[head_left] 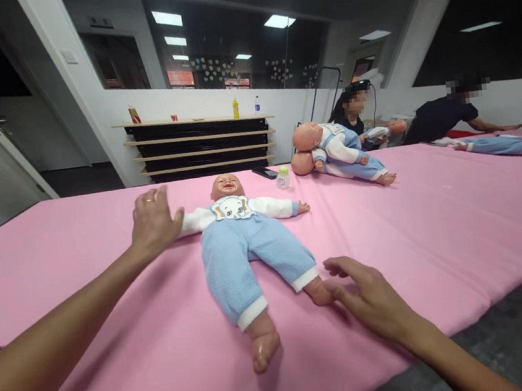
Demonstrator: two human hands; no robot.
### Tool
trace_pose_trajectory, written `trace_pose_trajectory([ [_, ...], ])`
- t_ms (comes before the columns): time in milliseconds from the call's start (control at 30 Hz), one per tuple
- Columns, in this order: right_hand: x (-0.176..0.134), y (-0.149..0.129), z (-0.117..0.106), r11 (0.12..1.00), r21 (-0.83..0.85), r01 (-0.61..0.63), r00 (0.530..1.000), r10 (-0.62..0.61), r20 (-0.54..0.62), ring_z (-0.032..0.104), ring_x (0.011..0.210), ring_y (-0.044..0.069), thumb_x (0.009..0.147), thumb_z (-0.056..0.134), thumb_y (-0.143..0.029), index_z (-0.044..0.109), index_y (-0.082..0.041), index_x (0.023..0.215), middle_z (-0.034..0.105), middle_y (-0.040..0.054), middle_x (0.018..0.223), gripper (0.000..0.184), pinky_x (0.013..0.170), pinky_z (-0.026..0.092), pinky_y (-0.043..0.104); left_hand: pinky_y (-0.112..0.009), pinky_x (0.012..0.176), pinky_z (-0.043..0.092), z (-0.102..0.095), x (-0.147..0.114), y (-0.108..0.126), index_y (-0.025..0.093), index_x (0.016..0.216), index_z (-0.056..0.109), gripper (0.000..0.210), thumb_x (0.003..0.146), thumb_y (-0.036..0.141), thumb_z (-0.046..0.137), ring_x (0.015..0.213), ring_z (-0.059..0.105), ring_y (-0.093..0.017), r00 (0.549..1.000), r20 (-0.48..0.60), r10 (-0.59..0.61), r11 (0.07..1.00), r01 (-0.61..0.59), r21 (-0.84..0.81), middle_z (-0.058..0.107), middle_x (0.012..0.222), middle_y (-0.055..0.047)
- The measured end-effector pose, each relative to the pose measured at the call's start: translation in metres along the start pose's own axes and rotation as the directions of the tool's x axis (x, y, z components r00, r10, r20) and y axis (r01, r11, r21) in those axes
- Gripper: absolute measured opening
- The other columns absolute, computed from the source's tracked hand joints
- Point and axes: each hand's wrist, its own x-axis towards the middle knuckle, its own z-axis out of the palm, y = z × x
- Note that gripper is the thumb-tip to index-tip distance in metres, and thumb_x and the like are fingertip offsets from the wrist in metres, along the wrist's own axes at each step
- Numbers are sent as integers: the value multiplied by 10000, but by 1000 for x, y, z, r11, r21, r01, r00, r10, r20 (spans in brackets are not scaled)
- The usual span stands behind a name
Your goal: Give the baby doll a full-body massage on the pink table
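Observation:
A baby doll [247,240] lies on its back on the pink-covered table [135,333], its arms spread and its feet towards me. It wears light blue trousers and a white top with an elephant face on the chest. My left hand [153,222], a ring on one finger, is held with fingers apart by the doll's arm on the left; it hides that doll hand. My right hand [367,293] is beside the doll's foot on the right, fingers curved and apart. Its thumb is close to that foot; whether they touch I cannot tell.
Beyond the doll's head lie a black phone [265,172] and a small bottle with a green cap [283,177]. Two stacked dolls [335,150] lie further right. Another doll [503,146] is near a person in black [439,116]; a second person [351,111] sits behind the stack.

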Motion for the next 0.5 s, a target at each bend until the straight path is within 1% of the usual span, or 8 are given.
trace_pose_trajectory([
  [67, 20, 9, -2, 1000, 24, -5, 998, 7, -58, 631, 994, 216, 920, 500, -455, 594, -231, 1145, 661, 62, 1108, 331, 850, 512, 346, -444, 925, 450, -32, -42, 45, 142, 1367, 434, 524, 908, 394, 425, 1148, 531, -320, 964, 74, 256, 966, -251, -65, 565, 1248, -168],
  [133, 54, 23, 1, 999, 30, -14, 993, 18, -114, 631, 977, 205, 925, 488, -426, 613, -226, 1101, 663, 54, 1098, 294, 850, 513, 333, -394, 780, 495, -59, -98, 88, 194, 1289, 522, 417, 921, 359, 414, 875, 619, -254, 833, 164, 528, 847, -503, -172, 649, 979, -115],
  [167, 75, 31, 5, 1000, 16, -22, 987, 24, -160, 630, 971, 204, 918, 497, -400, 610, -215, 1103, 661, 57, 1096, 285, 852, 512, 332, -376, 702, 491, -68, -127, 106, 206, 1260, 548, 393, 913, 350, 435, 749, 610, -233, 738, 211, 641, 767, -603, -218, 645, 845, -94],
  [200, 99, 38, 10, 999, -11, -33, 977, 30, -209, 620, 996, 211, 912, 493, -351, 597, -202, 1137, 650, 69, 1119, 289, 870, 505, 339, -366, 656, 479, -75, -155, 121, 213, 1257, 558, 395, 903, 360, 463, 686, 598, -225, 686, 248, 684, 729, -643, -235, 633, 774, -90],
  [267, 146, 53, 22, 989, -123, -77, 965, 43, -258, 561, 1126, 247, 851, 521, -211, 531, -163, 1275, 587, 124, 1243, 426, 946, 465, 361, -347, 607, 459, -80, -196, 141, 223, 1297, 542, 481, 870, 444, 519, 679, 603, -238, 606, 357, 710, 699, -666, -259, 640, 767, -115],
  [300, 168, 60, 28, 975, -191, -112, 970, 66, -235, 509, 1201, 275, 801, 545, -149, 477, -146, 1348, 535, 158, 1315, 551, 985, 435, 379, -340, 591, 450, -79, -208, 145, 226, 1318, 528, 518, 861, 471, 531, 666, 601, -241, 588, 428, 687, 715, -653, -250, 644, 764, -121],
  [400, 215, 75, 42, 933, -309, -184, 980, 150, -131, 323, 1351, 350, 712, 589, -91, 393, -178, 1429, 389, 171, 1456, 748, 1050, 350, 468, -324, 581, 443, -79, -213, 146, 215, 1322, 524, 542, 863, 502, 528, 653, 604, -242, 594, 610, 524, 822, -541, -179, 651, 774, -132],
  [500, 236, 85, 47, 931, -299, -208, 978, 208, -30, 317, 1339, 378, 689, 620, -117, 563, -158, 1261, 467, 180, 1387, 576, 1037, 337, 487, -316, 610, 467, -88, -200, 132, 232, 1195, 599, 394, 889, 457, 497, 676, 618, -230, 603, 690, 401, 893, -424, -148, 652, 812, -119],
])
